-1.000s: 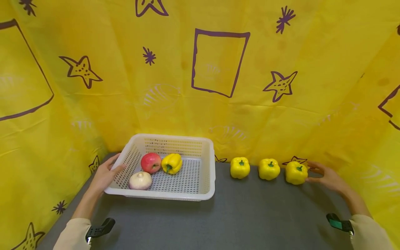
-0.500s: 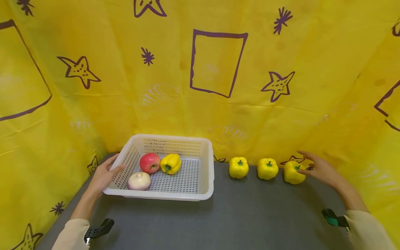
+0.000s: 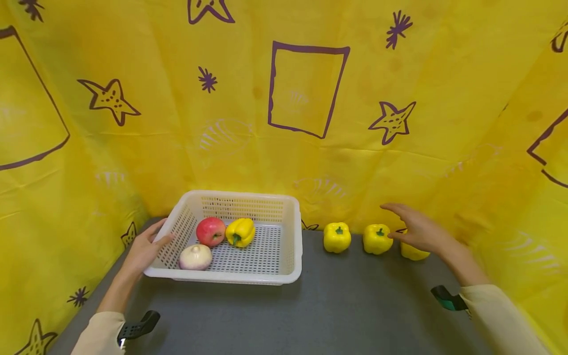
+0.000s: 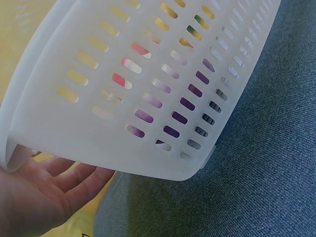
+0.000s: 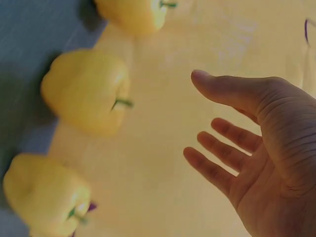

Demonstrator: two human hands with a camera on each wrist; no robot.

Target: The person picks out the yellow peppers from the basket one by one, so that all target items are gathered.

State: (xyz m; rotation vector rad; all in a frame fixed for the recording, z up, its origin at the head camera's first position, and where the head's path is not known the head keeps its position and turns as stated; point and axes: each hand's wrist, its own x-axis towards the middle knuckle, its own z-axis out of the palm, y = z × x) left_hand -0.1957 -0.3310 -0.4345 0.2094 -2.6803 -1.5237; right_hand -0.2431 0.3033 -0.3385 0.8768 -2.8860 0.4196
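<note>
My left hand (image 3: 144, 250) grips the left rim of a white plastic basket (image 3: 230, 277); in the left wrist view its fingers (image 4: 81, 185) curl under that rim. Inside the basket lie a red apple (image 3: 210, 231), a yellow bell pepper (image 3: 241, 232) and a pale, purple-tinged onion-like bulb (image 3: 195, 257). My right hand (image 3: 419, 229) hovers over the row of peppers with thumb and fingers spread, holding nothing. It partly covers the rightmost yellow bell pepper (image 3: 414, 251). Its thumb overlaps the edge of the middle yellow bell pepper (image 3: 376, 239) in the head view. The left yellow bell pepper (image 3: 337, 237) stands nearer the basket.
A dark grey tabletop (image 3: 310, 315) spreads in front of the basket and peppers. Close behind them hangs a yellow cloth (image 3: 222, 162) printed with stars and fish bones, which also closes in both sides.
My right hand has moved left, from beside the rightmost pepper to above the row near the middle one. The peppers stay in place. My left hand keeps its hold on the basket.
</note>
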